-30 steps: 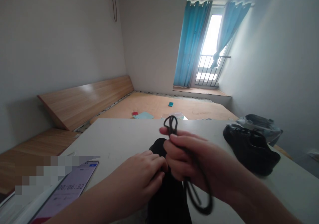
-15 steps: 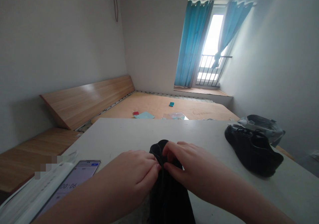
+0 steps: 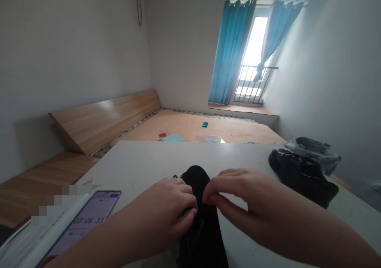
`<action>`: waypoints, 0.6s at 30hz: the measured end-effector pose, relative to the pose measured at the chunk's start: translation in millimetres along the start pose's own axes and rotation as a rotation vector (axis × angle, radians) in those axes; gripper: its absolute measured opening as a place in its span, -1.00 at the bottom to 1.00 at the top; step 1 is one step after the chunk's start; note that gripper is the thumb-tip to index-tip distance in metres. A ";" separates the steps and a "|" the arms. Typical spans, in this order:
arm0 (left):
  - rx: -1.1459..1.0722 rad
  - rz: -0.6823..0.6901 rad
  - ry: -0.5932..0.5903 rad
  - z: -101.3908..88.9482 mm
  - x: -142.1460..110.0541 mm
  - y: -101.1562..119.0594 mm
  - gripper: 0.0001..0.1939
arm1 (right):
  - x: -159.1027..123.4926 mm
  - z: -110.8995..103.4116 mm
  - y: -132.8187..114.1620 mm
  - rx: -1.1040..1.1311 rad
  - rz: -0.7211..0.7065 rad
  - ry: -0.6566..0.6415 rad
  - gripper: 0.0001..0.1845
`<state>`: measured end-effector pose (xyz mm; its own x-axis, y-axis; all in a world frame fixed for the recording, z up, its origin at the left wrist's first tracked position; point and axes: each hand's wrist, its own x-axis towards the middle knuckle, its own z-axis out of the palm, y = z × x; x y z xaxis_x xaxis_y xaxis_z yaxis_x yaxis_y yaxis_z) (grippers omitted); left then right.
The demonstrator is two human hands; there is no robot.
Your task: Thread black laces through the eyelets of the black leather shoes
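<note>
A black shoe (image 3: 208,228) lies lengthwise on the white table right in front of me, one rounded end pointing away. My left hand (image 3: 175,206) is closed on its left side, fingers curled over the edge. Past those knuckles a thin dark lace end (image 3: 175,176) sticks out. My right hand (image 3: 229,192) hovers over the shoe's right edge with thumb and fingers pinched together; what sits between them, if anything, is too dark to make out. To the right stands a second black shoe (image 3: 300,176) with laces in it.
On the left of the white table (image 3: 143,157) lie a phone (image 3: 89,216) showing a timer and a white plastic packet (image 3: 59,236). A grey plastic bag (image 3: 321,153) is behind the second shoe. Beyond the table is a bed (image 3: 178,121) with small items on it.
My right hand has drawn back to the right, away from my left hand. The shoe's black upper shows more between them, and the left hand has shifted slightly right.
</note>
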<state>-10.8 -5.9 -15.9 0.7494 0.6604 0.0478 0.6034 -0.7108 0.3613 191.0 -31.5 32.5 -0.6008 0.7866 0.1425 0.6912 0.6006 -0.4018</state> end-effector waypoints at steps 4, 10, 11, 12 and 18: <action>-0.065 -0.060 -0.025 -9.5 -9.5 3.1 -0.80 | 1.6 -7.1 0.8 0.029 0.010 0.073 -0.76; -0.086 0.068 -0.066 -12.9 -10.6 -12.9 -0.67 | 3.2 -6.5 -3.1 0.058 -0.013 0.074 -0.77; -0.064 0.072 -0.073 -12.2 -9.3 -15.0 -0.70 | 3.7 -6.6 -3.0 0.057 -0.017 0.078 -0.77; -0.042 0.074 -0.075 -11.2 -7.9 -16.4 -0.72 | 4.1 -6.9 -2.8 0.054 -0.017 0.082 -0.77; 0.078 -0.017 0.011 -3.8 -4.0 -23.5 -0.79 | 3.2 -12.8 -1.8 0.053 0.018 0.145 -0.79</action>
<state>-29.1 9.0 -21.0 0.7363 0.6746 0.0526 0.6356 -0.7162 0.2882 193.0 -28.2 45.3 -0.5216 0.8118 0.2627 0.6770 0.5811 -0.4517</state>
